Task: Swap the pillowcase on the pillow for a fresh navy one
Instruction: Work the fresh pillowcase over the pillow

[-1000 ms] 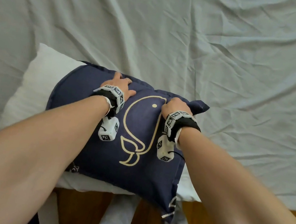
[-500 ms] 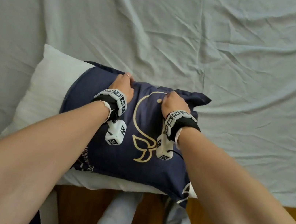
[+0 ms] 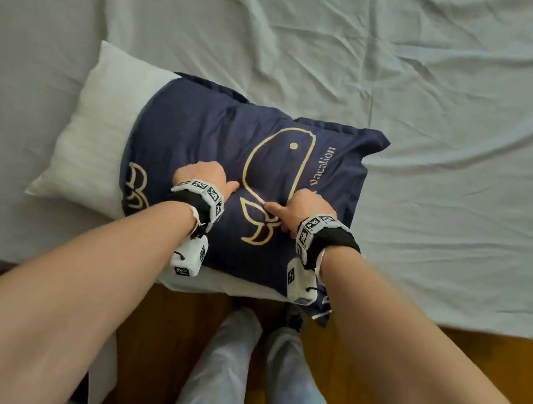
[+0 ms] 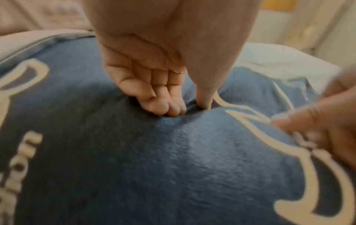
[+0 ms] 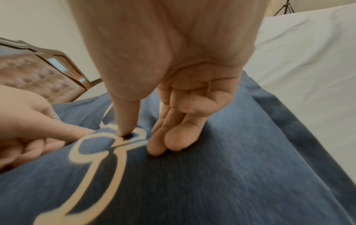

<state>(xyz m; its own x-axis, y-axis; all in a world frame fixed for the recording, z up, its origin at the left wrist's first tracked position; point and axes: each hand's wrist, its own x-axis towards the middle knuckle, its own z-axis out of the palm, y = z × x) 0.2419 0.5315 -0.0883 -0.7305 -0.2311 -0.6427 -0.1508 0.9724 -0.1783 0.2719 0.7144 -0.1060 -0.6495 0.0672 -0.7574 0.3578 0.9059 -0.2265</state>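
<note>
**Navy pillowcase, part-fitted on white pillow, both hands on its top face**

Item 1. Navy pillowcase [image 3: 198,136]: dark blue fabric with a cream whale outline [image 3: 277,168] and the word "vacation" beside it. It covers the right-hand portion of the pillow and lies directly under the fingertips of both hands. Its near right corner hangs past the edge of the bed, behind the right wrist.

Item 2. Pillow [image 3: 94,141]: white, lying on the bed sheet. Its bare end sticks out of the case well to the left of the left hand's fingers; a strip of white also shows along the near edge, below both wrists.

Item 3. Left hand [image 3: 205,177]: fingers [image 4: 163,106] curled and bunched close together, tips dug into the navy fabric; thumb pressed down just beside them, making a dent with a small fold of cloth between thumb and fingers.

Item 4. Right hand [image 3: 305,209]: fingers [image 5: 163,144] bent and held narrow, tips resting on the fabric; thumb pressed onto the whale's tail print, just left of those fingers. Whether cloth is actually pinched here cannot be told. The two thumbs lie near each other, apart.

Item 5. Bed sheet [image 3: 445,107]: pale grey-green, wrinkled, spreading beyond the fingertips on every far side.

Item 6. Headboard [image 5: 38,76]: tufted, in the right wrist view, far beyond the left hand.
</note>
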